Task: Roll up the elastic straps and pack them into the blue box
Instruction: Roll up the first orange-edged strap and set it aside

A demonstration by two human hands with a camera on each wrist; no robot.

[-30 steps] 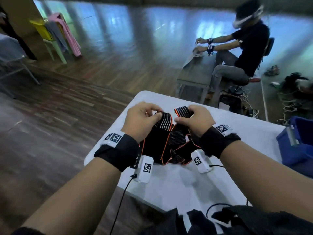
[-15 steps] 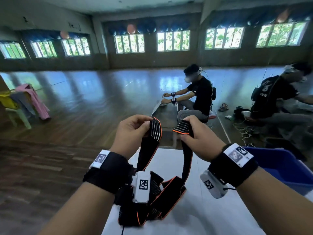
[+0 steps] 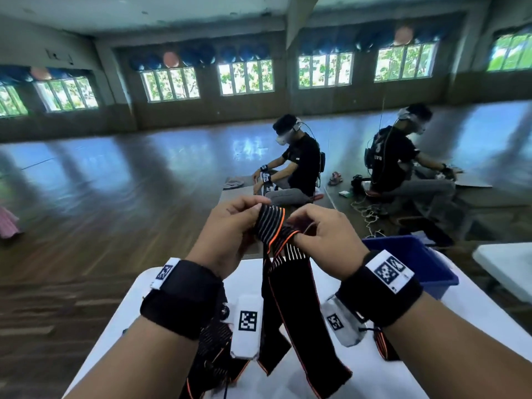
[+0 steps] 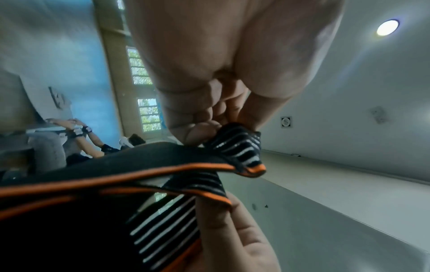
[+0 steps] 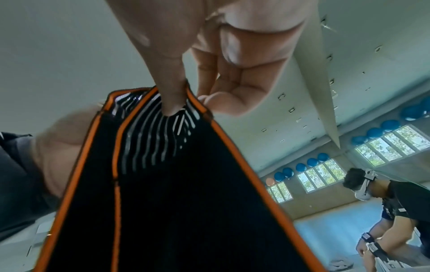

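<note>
A black elastic strap [image 3: 290, 286] with orange edging and white-striped ends hangs from both hands above the white table [image 3: 288, 387]. My left hand [image 3: 230, 228] pinches one striped end [image 4: 237, 145] between thumb and fingers. My right hand [image 3: 322, 234] pinches the other striped end [image 5: 163, 117], close against the first. The strap's two lengths [image 5: 163, 202] drop down to the table. More black and orange straps [image 3: 213, 355] lie heaped under my left wrist. The blue box [image 3: 414, 260] stands on the table at the right, behind my right wrist.
Another strap piece [image 3: 383, 345] lies on the table by my right forearm. A second white table [image 3: 506, 266] is at the far right. Two people [image 3: 299, 165] sit working beyond the table on the wooden floor [image 3: 115, 226].
Both hands rose from the heap on the table, lifting the strap by its ends. The two striped ends, held apart half a second ago, are now brought together.
</note>
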